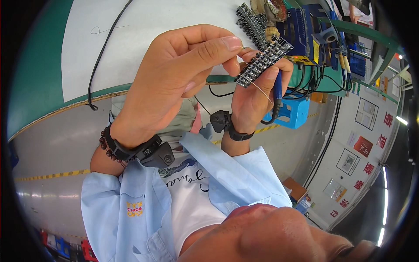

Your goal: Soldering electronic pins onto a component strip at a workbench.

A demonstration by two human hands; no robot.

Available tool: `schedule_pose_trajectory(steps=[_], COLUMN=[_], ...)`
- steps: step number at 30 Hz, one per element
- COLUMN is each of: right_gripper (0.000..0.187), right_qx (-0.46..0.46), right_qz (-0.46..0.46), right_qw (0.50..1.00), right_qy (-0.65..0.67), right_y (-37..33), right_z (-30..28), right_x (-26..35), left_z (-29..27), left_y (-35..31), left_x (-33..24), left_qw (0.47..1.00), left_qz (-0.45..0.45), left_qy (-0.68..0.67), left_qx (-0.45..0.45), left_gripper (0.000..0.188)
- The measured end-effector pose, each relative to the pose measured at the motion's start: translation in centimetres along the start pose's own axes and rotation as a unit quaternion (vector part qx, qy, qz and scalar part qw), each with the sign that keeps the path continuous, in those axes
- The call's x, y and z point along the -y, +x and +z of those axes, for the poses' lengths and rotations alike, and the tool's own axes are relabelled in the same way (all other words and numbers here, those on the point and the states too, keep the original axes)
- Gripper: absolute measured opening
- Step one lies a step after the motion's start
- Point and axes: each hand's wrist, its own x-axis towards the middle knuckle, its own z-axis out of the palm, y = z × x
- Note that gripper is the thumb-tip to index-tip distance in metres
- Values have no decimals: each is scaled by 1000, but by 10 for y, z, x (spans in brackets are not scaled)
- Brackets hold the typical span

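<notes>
My right hand (255, 98) is wrapped round a black strip studded with rows of small metal-and-black parts (263, 62). Beside its fingers a blue pen-shaped handle (278, 87) with a dark cable stands against the same hand; its tip is hidden. A thin pale wire (258, 87) curves from the strip's lower end across that palm. My left hand (187, 65) is closed, thumb and fingertips pinched together just left of the strip, on something too small to make out. Further studded black strips (253, 26) lie on the white sheet beyond.
The white sheet (144, 26) covers a green-edged table (39, 56), with a black cable (104, 54) over its edge. Blue boxed equipment (301, 30) and tangled cables stand at the far right. A blue stool (294, 111) is below the table.
</notes>
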Motion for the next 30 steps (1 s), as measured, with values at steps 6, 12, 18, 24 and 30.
schedule_pose_trajectory(steps=[6,12,18,24,30], right_gripper=[26,17,29,34,37], right_qx=[15,67,236,200,152], right_qz=[-37,-87,-177,-240,-248], right_qw=[997,970,849,843,889], right_qy=[-61,-216,-439,-437,-355], right_y=[0,1,20,21,5], right_z=[5,-6,-4,-9,-12], right_x=[-9,-9,-11,-30,-26], left_z=[-15,-49,-53,-45,-38], left_y=[-11,-39,-57,-51,-50], left_x=[-6,-15,-17,-11,-2], left_qw=[999,996,984,966,963], left_qz=[-19,-29,8,2,23], left_qy=[27,43,120,220,231], left_qx=[-22,-72,-129,-139,-137], left_gripper=[22,20,20,18,13])
